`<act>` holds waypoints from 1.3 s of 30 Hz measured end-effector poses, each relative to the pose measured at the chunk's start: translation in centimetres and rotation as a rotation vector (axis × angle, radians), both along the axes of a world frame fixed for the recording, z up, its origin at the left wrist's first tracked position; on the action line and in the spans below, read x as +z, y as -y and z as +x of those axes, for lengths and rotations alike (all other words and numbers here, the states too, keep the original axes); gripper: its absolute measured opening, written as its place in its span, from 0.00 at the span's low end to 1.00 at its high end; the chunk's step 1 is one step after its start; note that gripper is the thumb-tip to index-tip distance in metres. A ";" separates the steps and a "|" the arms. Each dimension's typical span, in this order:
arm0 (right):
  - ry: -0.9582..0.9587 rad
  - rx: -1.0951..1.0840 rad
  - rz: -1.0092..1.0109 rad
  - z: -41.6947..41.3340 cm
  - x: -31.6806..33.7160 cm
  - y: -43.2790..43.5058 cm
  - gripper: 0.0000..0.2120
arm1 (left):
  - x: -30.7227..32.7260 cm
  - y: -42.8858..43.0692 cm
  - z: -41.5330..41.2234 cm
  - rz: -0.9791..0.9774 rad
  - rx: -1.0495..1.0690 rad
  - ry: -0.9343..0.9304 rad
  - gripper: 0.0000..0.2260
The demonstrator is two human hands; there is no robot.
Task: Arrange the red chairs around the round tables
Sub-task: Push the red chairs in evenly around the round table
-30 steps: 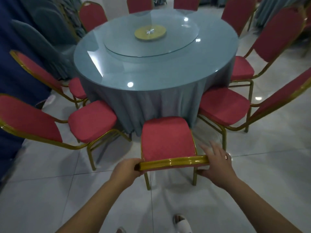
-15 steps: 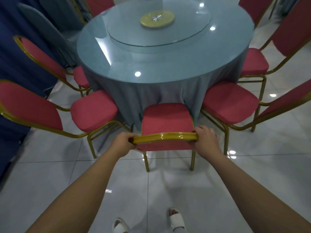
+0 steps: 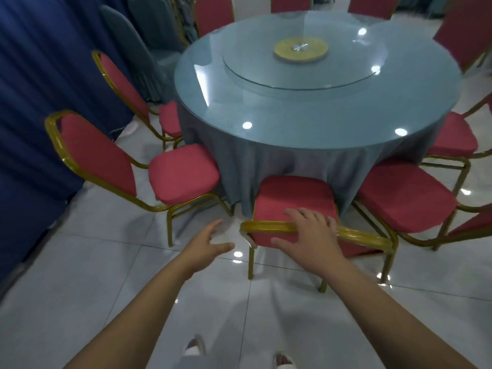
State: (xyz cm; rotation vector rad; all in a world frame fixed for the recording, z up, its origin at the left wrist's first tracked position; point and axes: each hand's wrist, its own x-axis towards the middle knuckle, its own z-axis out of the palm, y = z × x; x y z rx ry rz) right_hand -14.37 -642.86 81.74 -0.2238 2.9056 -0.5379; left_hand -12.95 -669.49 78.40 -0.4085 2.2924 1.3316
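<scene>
A red chair with a gold frame stands in front of me, its seat pushed up against the grey cloth of the round table. My right hand rests on the gold top rail of its back, fingers spread and straight. My left hand hovers open to the left of the chair back, touching nothing. More red chairs ring the table: one at near left, one further left, one at near right.
A glass turntable with a yellow hub lies on the table top. Dark blue drapes hang close on the left. Grey-covered chairs stand at back left. White glossy tiles stretch around my feet.
Both hands gripped the chair's top rail and pushed it in to the table. My left hand has let go and moved left; my right hand has opened and now lies flat on the rail.
</scene>
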 end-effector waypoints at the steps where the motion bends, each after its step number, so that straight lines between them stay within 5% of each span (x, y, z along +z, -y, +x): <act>1: -0.006 0.033 -0.044 -0.6 0.5 3.0 0.31 | 0.5 2.2 0.2 0.014 0.034 -0.012 0.32; 8: 0.139 0.113 -0.303 -3.6 0.1 22.5 0.20 | 3.3 20.8 0.5 0.085 0.212 -0.158 0.22; 17: 0.219 0.073 -0.447 -7.2 2.3 44.4 0.11 | 4.2 42.0 1.6 0.096 0.383 -0.169 0.25; 21: 0.241 0.027 -0.469 -10.1 2.0 50.7 0.21 | 3.8 48.4 -1.0 0.086 0.399 -0.172 0.24; 33: 0.406 -0.046 -0.693 -27.0 -3.0 71.7 0.29 | 2.3 65.8 -21.1 -0.087 0.197 -0.183 0.26; 35: 0.439 -0.070 -0.666 -29.9 -3.0 75.2 0.37 | 2.8 68.2 -25.3 -0.140 0.118 -0.167 0.27; 39: 0.437 -0.028 -0.535 -34.7 -3.0 81.1 0.36 | 4.0 73.4 -32.2 -0.269 -0.084 -0.221 0.33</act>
